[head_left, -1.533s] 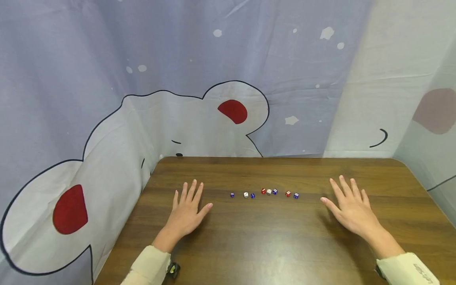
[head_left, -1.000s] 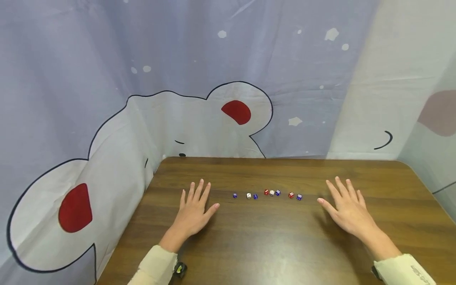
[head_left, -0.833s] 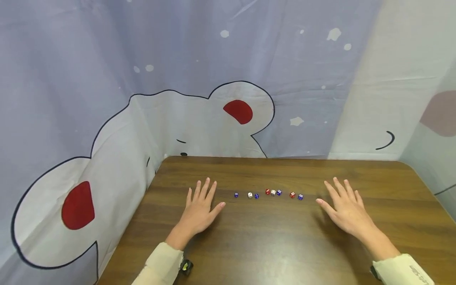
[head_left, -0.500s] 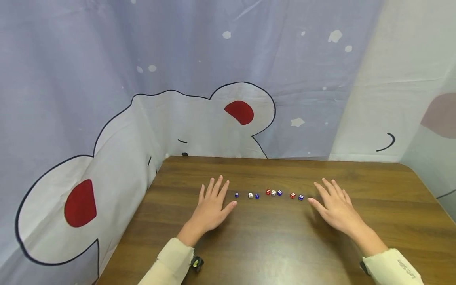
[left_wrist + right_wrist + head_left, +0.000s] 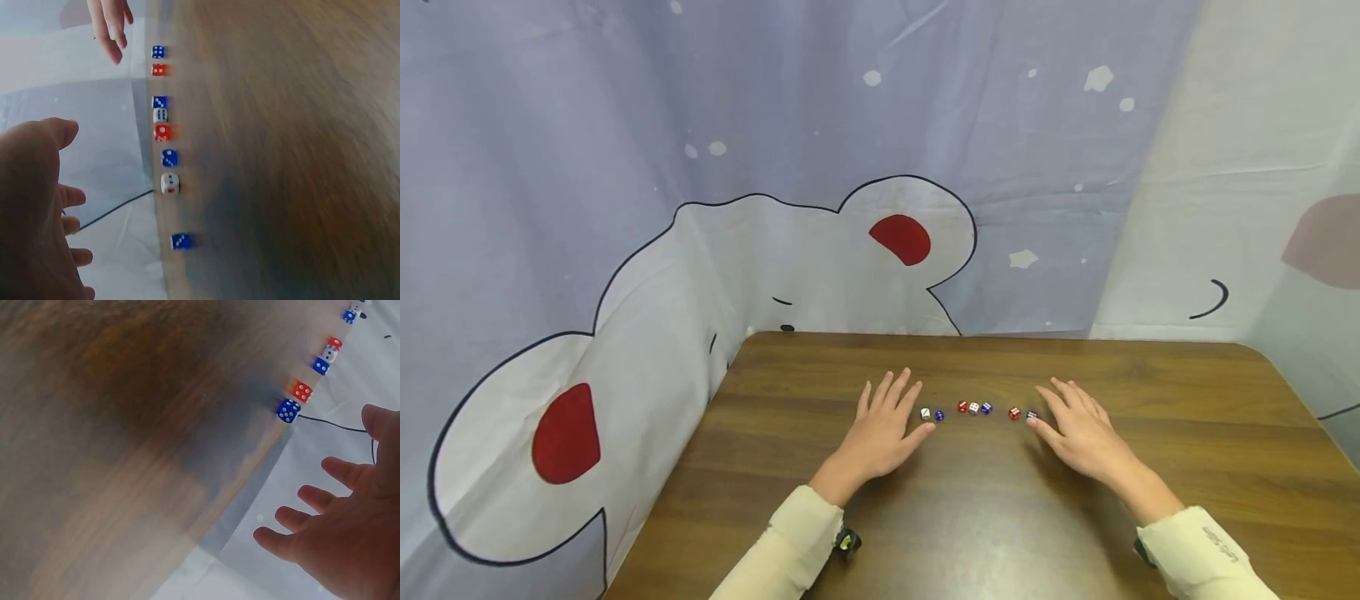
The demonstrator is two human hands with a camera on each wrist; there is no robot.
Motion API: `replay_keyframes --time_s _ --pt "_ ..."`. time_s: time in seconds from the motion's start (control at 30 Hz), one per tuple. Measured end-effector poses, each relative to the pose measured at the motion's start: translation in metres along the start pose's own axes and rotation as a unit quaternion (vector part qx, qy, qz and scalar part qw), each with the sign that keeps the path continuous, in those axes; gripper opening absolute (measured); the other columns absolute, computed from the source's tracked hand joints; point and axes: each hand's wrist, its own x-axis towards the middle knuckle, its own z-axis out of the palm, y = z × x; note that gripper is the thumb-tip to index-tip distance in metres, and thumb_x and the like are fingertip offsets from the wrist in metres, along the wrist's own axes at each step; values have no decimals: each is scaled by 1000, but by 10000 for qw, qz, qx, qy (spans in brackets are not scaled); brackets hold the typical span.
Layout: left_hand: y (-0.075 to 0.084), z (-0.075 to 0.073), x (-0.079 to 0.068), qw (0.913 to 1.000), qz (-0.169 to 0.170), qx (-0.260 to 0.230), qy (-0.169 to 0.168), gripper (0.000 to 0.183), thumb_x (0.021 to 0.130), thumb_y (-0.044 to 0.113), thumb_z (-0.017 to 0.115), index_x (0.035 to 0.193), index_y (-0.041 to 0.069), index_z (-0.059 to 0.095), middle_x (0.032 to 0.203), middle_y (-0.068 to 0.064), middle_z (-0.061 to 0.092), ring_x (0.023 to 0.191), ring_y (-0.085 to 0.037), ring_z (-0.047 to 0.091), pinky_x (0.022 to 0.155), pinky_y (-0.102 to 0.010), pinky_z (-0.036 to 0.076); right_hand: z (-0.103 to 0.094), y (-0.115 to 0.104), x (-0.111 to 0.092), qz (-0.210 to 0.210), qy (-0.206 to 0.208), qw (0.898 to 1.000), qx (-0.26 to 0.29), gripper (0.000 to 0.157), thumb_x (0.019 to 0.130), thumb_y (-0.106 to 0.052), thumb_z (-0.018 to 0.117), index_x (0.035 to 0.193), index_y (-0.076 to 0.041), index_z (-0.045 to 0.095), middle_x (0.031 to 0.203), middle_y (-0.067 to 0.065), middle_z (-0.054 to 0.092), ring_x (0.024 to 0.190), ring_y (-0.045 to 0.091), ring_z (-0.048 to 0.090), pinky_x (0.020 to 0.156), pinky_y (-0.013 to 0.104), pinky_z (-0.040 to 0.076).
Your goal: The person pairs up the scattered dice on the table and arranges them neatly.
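A row of small dice in blue, white and red lies across the tabletop, between and under my hands. My left hand, fingers spread and holding nothing, is over the row's left end. It hides the leftmost blue die in the head view; that blue die shows in the left wrist view. A white die sits just right of its fingertips. My right hand, empty with straight fingers, hovers at the right end. Its thumb tip overlaps the last blue die, beside a red die. In the middle a red die, a white die and a blue die stand close together.
The dice rest on a brown wood-grain table with rounded far corners. Behind and to the left hangs a patterned curtain, reaching down to the table's edges. A dark device is on my left wrist.
Both hands have moved inward toward each other, the left rightward over the leftmost blue die, the right leftward to the last die. The dice keep their arrangement.
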Motion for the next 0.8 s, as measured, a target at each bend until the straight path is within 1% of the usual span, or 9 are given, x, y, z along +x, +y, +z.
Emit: replay_keyframes --time_s 0.17,0.3,0.4,0.53,0.7,0.8 --pt "8 6 11 9999 87 12 -62 74 103 63 36 161 18 27 170 -5 12 155 -33 11 120 -62 7 3 1 5 -34 23 10000 0 62 103 -41 56 149 -1 44 157 29 30 145 55 21 108 75 17" --pt "15 10 19 9997 192 -66 -134 72 103 59 40 160 17 28 169 -5 14 155 -32 12 120 -62 8 6 1 9 -77 25 10000 6 60 102 -38 59 147 0 46 155 29 32 143 55 24 107 75 19" --pt "22 12 26 9995 261 -54 -189 71 104 59 40 160 17 30 169 -5 15 155 -32 13 120 -62 10 8 0 13 -122 25 9999 50 58 101 -36 62 145 -1 49 154 29 35 141 54 28 106 75 21" --pt "30 18 36 9991 339 15 -254 69 104 59 40 159 17 32 169 -4 18 155 -30 17 120 -61 13 11 -1 18 -144 13 9999 38 54 99 -31 65 142 -1 52 151 28 39 139 52 33 105 75 24" --pt "40 28 50 9987 449 88 -232 67 103 57 44 157 18 37 167 -4 23 153 -29 21 120 -59 17 14 -2 23 -161 -14 9999 -23 51 98 -28 67 140 -1 55 148 28 43 136 52 37 103 75 29" --pt "45 34 56 9987 445 132 -227 65 103 57 44 156 18 39 166 -3 25 152 -28 24 120 -58 18 16 -3 25 -179 -63 9998 -28 51 98 -28 67 139 0 55 147 28 43 135 52 38 102 75 30"
